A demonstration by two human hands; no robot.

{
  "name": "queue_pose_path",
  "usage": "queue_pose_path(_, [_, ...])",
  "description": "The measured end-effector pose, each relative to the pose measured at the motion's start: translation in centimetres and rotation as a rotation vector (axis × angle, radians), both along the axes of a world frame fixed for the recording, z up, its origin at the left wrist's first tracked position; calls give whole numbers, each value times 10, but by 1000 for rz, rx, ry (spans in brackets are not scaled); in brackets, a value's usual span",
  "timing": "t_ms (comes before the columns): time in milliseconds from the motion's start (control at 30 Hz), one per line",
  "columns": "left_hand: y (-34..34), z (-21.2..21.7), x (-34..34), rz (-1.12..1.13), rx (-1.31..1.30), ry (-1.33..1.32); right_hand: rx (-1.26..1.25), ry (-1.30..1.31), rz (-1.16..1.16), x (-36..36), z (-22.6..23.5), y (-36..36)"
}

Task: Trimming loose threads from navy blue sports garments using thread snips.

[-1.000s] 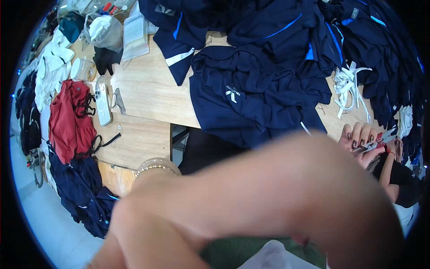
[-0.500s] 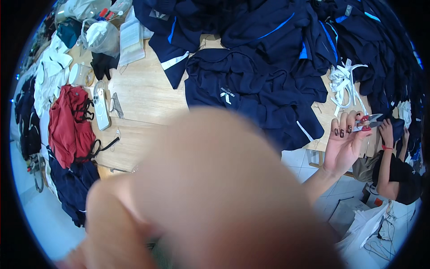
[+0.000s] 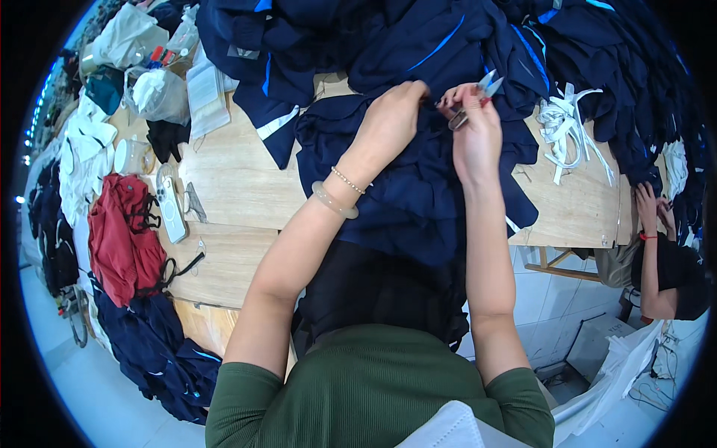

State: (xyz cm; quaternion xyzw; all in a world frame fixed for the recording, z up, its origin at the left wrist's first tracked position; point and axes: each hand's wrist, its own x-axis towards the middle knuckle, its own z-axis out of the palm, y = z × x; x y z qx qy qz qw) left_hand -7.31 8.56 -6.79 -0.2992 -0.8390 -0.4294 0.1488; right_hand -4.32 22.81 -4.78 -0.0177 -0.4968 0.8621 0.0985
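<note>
A navy garment [image 3: 418, 198] lies bunched on the wooden table in front of me, its near part hanging over the edge toward my lap. At its far side my left hand [image 3: 394, 116] is closed, with the fingers pinched on the navy cloth; the fingertips are partly hidden. Close to its right, my right hand [image 3: 476, 131] grips a pair of thread snips [image 3: 489, 84]. Their silver blades stick out past the fingers, apart at the tips and pointing away from me.
More navy garments [image 3: 358, 37] with blue trim are heaped behind. White strips [image 3: 564, 123] lie to the right; a phone [image 3: 172, 209], a red garment [image 3: 127, 239] and plastic bags [image 3: 157, 97] to the left. Another person's hand [image 3: 647, 205] works at the far right.
My left arm, blurred close to the camera before, has come down onto the navy garment. My right hand has moved left with the snips, from beside the table's right part to the garment.
</note>
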Motion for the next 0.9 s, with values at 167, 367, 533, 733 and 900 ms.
queue_pose_path(167, [-30,-47,22,166,280,-348,-146,-77,-26,17,-44,25])
queue_pose_path(367, [-16,-32,32,269,107,-340,-87,-46,2,24,-53,28])
queue_pose_path(533, [0,-27,29,370,-185,-123,-47,-45,19,24,-52,27])
queue_pose_path(733, [-9,-22,18,298,-204,-13,117,-121,56,24,-17,32])
queue_pose_path(900, [-11,-1,21,271,-57,-48,633,-93,5,17,26,36])
